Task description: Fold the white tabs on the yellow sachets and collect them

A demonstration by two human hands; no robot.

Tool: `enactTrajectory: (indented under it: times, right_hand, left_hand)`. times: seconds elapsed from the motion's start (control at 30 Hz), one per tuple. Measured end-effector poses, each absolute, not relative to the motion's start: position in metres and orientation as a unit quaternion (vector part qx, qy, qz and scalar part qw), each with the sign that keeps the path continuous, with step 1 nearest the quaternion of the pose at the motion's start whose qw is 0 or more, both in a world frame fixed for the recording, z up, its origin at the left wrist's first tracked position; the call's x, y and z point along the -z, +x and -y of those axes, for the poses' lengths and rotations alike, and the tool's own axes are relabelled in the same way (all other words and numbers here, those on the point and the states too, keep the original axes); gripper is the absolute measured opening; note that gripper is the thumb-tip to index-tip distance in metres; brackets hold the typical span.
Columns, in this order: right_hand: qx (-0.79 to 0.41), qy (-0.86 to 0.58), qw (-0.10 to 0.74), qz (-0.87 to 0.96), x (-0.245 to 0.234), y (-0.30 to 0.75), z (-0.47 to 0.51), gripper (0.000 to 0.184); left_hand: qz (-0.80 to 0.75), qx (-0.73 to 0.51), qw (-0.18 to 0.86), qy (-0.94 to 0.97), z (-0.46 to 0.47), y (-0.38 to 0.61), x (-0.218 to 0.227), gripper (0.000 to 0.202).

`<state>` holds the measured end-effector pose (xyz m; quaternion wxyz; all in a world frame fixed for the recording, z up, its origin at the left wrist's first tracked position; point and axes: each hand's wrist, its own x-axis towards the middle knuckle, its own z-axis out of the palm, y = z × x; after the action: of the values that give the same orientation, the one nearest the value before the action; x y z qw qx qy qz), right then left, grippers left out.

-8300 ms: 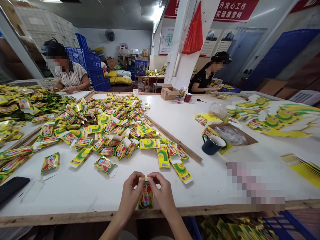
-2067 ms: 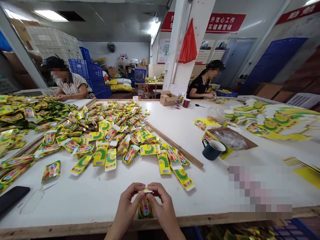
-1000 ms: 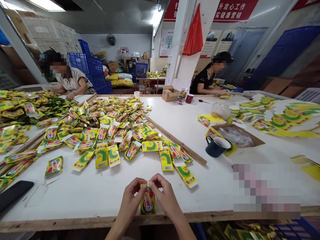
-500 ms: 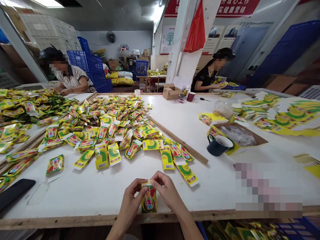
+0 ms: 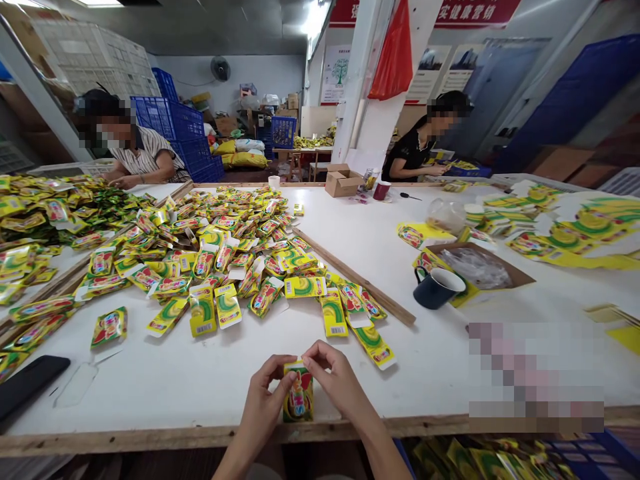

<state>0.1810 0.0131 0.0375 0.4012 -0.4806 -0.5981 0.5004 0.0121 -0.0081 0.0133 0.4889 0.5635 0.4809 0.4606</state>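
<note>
A small yellow-and-green printed carton (image 5: 299, 395) stands upright at the table's front edge. My left hand (image 5: 270, 385) is closed on it, thumb across the front and fingers behind its upper left side. At the carton's top edge, my right hand (image 5: 327, 370) pinches the upper right corner by the pale flap. The fingertips partly hide that flap. Beyond my hands, several similar cartons lie on the white table, among them an upright-facing one with a barcode (image 5: 333, 313) and a tilted one (image 5: 373, 343).
A large heap of cartons (image 5: 225, 247) covers the left and middle, beside a wooden strip (image 5: 355, 273). To the right are a dark mug (image 5: 435, 293) and an open box of clear plastic (image 5: 520, 283). A phone (image 5: 33, 387) lies at left. Two people work across the table.
Both hands keep nearly the same hold on the carton. The view has shifted slightly. No object has visibly been taken or let go.
</note>
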Motion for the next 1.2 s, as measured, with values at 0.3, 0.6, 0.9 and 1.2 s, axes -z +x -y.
enactTrajectory:
  times: [0.3,0.6,0.9,1.2]
  right_hand:
    - [-0.455,-0.510,0.364,0.632,-0.043,0.178,-0.018,0.012]
    - [-0.505,-0.482,0.390,0.600,-0.038,0.191,-0.014,0.022]
    - [-0.515,-0.473,0.405,0.589,-0.038,0.187,-0.014,0.020]
    - [-0.489,-0.480,0.391,0.615,-0.040,0.187,-0.011,0.018]
  left_hand:
    - [-0.495,-0.471,0.420,0.597,0.010,0.016,-0.015,0.020]
    - [-0.497,-0.446,0.323,0.671,0.015,0.022,-0.013,0.022]
    - [-0.483,-0.464,0.344,0.658,0.013,0.034,-0.026,0.017]
    - [-0.472,-0.480,0.399,0.622,0.012,0.034,-0.028,0.009]
